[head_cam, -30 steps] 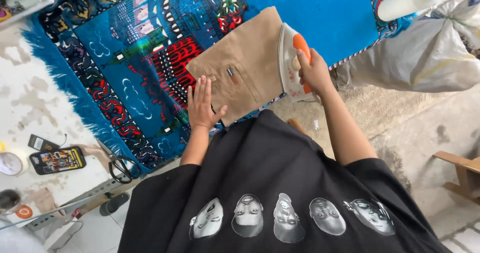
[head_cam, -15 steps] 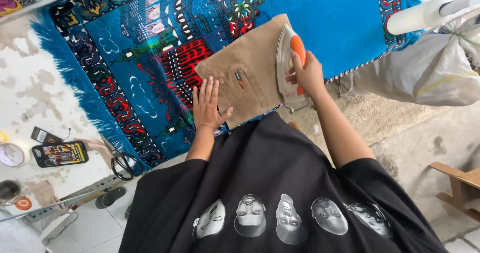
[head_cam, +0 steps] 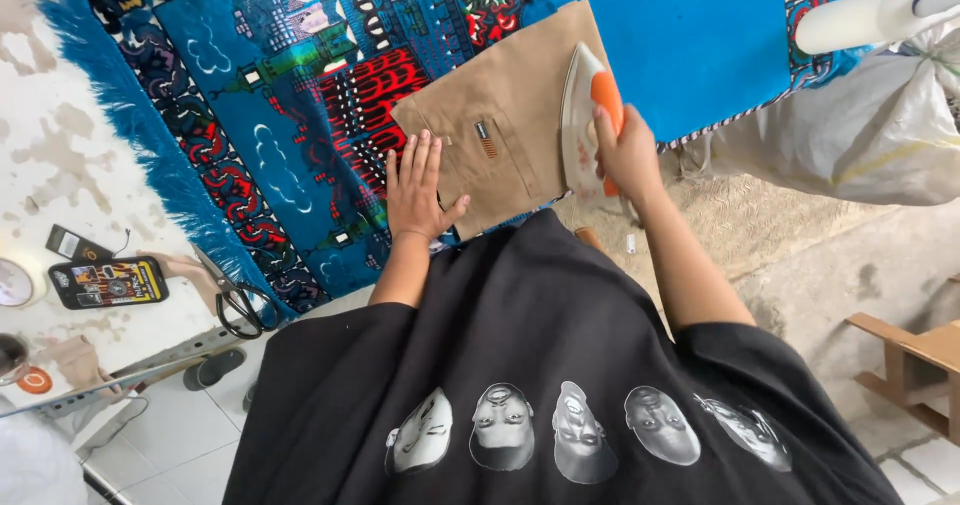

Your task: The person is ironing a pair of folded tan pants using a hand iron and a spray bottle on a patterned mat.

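Note:
A tan folded garment [head_cam: 515,105] with a back pocket lies on a blue patterned rug [head_cam: 300,85] spread over the table. My right hand [head_cam: 628,155] grips the orange handle of a white clothes iron [head_cam: 583,115], which rests on the garment's right edge. My left hand [head_cam: 417,187] lies flat, fingers spread, on the garment's near left corner and the rug. I wear a black shirt with printed faces.
Black scissors [head_cam: 243,305], a phone [head_cam: 108,283] and a small dark device [head_cam: 78,243] lie on the white surface at left. A white sack [head_cam: 860,135] sits at right, above a wooden frame [head_cam: 915,365] on the concrete floor.
The iron and my right hand have stayed at the garment's right edge. My left hand stays pressed on the near corner. The view has shifted slightly.

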